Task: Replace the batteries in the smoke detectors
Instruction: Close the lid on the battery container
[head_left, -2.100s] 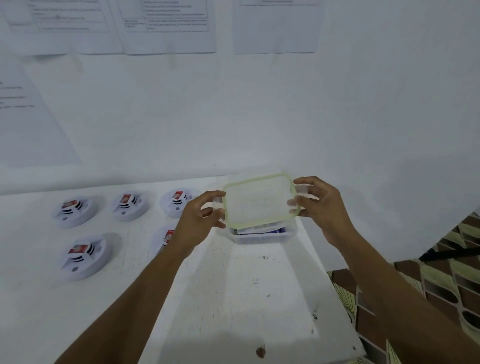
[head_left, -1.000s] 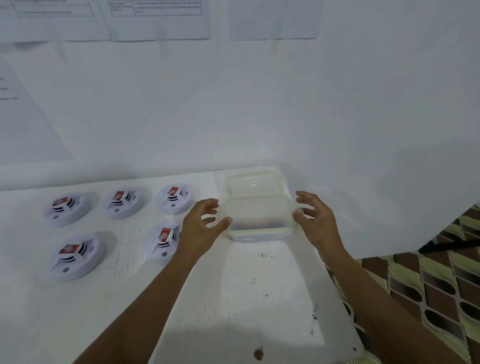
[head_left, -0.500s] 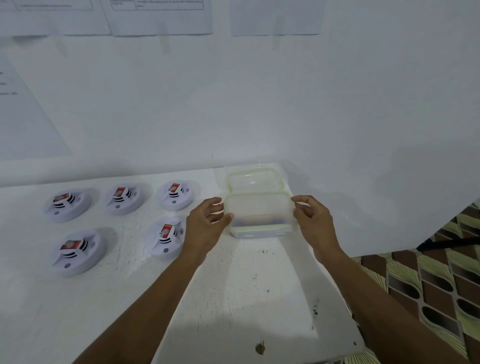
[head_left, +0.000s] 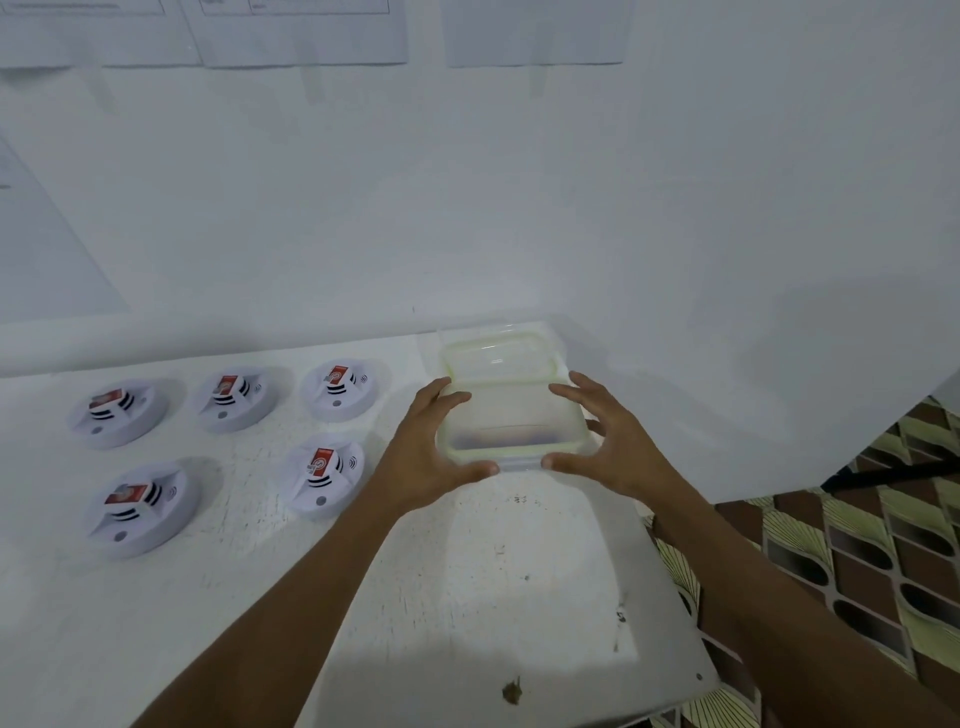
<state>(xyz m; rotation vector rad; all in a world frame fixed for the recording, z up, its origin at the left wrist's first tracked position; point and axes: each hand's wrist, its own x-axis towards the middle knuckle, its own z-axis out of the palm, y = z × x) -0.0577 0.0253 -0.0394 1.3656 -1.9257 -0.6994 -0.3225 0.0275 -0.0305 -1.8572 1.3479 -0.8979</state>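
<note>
Together the two hands hold a clear box (head_left: 511, 415) with a greenish rim, which stands on the white table (head_left: 467, 597) near its far right corner. The left hand (head_left: 431, 452) clamps the left end, thumb at the near edge and fingers at the far edge. The right hand (head_left: 618, 447) does the same at the right end, fingers spread. Something dark blue shows dimly through the near wall. A lid (head_left: 493, 353) with the same rim lies flat just behind the box. Left of the hands lie five white detectors (head_left: 311, 499), three in a far row and two nearer. Each carries a battery (head_left: 320, 460) with a red label, whose writing is too small to read. Papers (head_left: 301, 31) hang on the wall; their print is not readable.
</note>
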